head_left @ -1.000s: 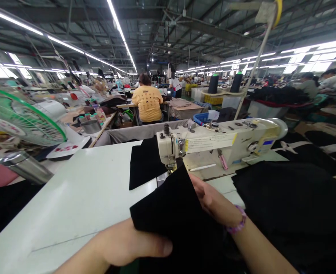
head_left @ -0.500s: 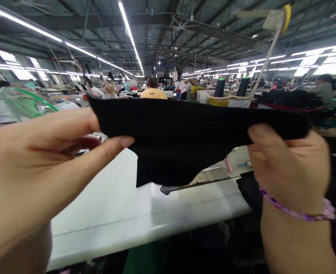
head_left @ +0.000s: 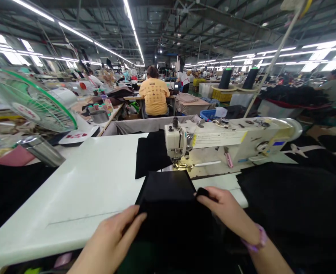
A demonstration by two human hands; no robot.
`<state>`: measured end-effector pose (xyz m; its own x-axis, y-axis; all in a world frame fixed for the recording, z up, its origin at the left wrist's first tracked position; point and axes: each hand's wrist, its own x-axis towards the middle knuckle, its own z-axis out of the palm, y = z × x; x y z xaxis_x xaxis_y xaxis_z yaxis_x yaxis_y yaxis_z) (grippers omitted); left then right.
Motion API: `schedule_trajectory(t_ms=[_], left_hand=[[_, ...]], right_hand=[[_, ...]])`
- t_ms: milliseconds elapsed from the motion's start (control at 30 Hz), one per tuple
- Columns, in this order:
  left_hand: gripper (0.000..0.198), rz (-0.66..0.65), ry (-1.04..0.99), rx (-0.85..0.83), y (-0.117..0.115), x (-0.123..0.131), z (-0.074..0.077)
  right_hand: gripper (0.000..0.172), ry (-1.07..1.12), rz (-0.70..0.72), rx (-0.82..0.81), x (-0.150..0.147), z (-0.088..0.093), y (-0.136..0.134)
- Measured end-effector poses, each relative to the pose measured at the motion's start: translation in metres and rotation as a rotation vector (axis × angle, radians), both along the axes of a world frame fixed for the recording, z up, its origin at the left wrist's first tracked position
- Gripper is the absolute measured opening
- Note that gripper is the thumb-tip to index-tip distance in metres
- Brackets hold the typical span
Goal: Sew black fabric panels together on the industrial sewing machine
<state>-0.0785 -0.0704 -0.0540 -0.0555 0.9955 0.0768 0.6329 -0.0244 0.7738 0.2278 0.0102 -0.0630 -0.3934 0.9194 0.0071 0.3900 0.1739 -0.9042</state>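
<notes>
Between my hands a piece of black fabric (head_left: 168,190) hangs over the front edge of the white table (head_left: 79,182). My left hand (head_left: 113,236) pinches its left edge, thumb against fingers. On the other side my right hand (head_left: 225,209) grips the right edge, where a bit of cloth is bunched at the fingertips. The fabric's far end lies just in front of the needle area of a sewing machine (head_left: 219,137). Another black cloth piece (head_left: 150,154) rests on the table left of the machine head. The fabric's lower part merges with dark surroundings.
A stack of black cloth (head_left: 293,198) lies at the right. To the left stand a green-rimmed fan (head_left: 33,102) and a steel flask (head_left: 42,148). Pink-handled snips (head_left: 228,158) lie on the machine bed. A person in a yellow shirt (head_left: 154,95) sits ahead, facing away.
Both hands have come down from eye level with the black fabric, to the table's front edge. The view has tilted down, bringing the whole sewing machine into sight.
</notes>
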Motion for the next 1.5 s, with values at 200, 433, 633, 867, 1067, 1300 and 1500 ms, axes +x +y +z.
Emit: schedule_trajectory(t_ms=[200, 433, 633, 867, 1067, 1300, 1500], left_hand=[[0.018, 0.128, 0.476, 0.003, 0.098, -0.005, -0.027], [0.014, 0.04, 0.277, 0.005, 0.135, -0.011, -0.058], [0.033, 0.059, -0.24, -0.038, 0.11, -0.009, -0.041], [0.018, -0.24, -0.805, -0.217, 0.092, -0.005, -0.019], [0.023, -0.03, -0.792, -0.054, 0.087, 0.007, -0.015], [0.023, 0.169, -0.746, 0.143, 0.076, 0.021, 0.008], [0.024, 0.356, -0.916, 0.083, 0.074, 0.021, 0.006]], right_hand=[[0.02, -0.019, -0.315, 0.249, -0.056, -0.063, 0.079], [0.02, -0.004, -0.378, 0.232, -0.068, -0.079, 0.094], [0.033, 0.291, -0.375, 0.165, -0.051, -0.061, 0.064], [0.016, 0.381, -0.261, 0.166, -0.009, -0.027, 0.028], [0.027, 0.406, -0.519, 0.168, 0.003, -0.032, 0.03], [0.045, 0.545, -0.649, -0.104, -0.011, -0.045, 0.035], [0.043, 0.641, -0.673, -0.1, -0.023, -0.047, 0.036]])
